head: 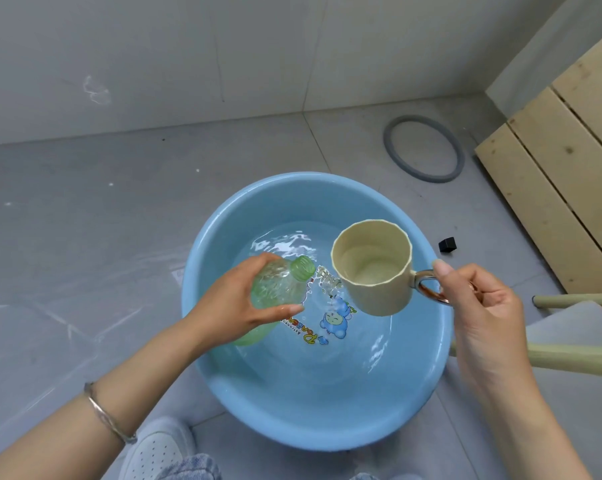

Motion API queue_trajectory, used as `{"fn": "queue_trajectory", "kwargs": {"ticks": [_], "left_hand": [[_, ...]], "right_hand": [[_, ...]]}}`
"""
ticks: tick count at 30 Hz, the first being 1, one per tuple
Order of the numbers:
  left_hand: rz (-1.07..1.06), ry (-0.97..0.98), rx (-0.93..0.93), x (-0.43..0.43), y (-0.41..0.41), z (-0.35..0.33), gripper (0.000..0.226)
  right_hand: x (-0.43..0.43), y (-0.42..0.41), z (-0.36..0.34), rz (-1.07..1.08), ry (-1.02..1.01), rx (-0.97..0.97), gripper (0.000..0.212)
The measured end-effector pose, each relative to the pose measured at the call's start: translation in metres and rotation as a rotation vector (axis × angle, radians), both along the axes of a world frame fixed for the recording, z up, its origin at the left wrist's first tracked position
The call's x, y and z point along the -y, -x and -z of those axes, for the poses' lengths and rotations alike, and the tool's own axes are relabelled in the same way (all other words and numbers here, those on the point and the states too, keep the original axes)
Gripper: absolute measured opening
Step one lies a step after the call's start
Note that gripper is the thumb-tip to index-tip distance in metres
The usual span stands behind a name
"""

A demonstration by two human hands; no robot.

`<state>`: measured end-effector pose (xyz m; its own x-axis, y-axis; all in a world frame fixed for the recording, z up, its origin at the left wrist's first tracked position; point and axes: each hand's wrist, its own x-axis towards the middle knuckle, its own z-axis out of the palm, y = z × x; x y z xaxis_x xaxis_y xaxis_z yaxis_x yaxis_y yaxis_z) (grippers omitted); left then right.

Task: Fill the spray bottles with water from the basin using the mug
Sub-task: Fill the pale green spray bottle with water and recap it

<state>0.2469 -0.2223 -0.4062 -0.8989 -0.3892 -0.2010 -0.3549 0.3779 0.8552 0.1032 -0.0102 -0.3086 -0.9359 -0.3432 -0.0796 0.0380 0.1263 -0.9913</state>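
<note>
Blue basin (327, 431) sits on the grey floor (84, 237), with water in it. Left hand (237, 303) is wrapped around the green bottle (275, 289), which is tilted over the basin's left half with its threaded neck pointing toward the mug. Right hand (479, 306) grips the metal handle of the mug (379, 296). The mug is roughly upright with water inside, above the basin's right half and close to the right rim. Mug and bottle neck are near each other, not touching.

There's open floor left of the basin and beyond its far rim up to the wall (154, 64). The right side is crowded: black cube (447, 244) just beside the rim, grey ring (389, 144) further out, wood slats (552, 188) at the floor's right edge, pale poles (569, 358) by the right wrist. White shoe (161, 445) is at the near rim.
</note>
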Motion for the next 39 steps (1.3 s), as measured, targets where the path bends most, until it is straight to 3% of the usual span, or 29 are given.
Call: {"fn": "queue_trajectory", "kwargs": {"ticks": [8, 39], "left_hand": [[0.046, 0.031, -0.005, -0.005, 0.001, 0.004, 0.07], [0.054, 0.054, -0.002, -0.007, 0.002, 0.008, 0.071]], "right_hand": [[0.004, -0.01, -0.015, -0.067, -0.198, -0.262, 0.037], [0.019, -0.019, -0.034, -0.169, -0.417, -0.883, 0.034]]}}
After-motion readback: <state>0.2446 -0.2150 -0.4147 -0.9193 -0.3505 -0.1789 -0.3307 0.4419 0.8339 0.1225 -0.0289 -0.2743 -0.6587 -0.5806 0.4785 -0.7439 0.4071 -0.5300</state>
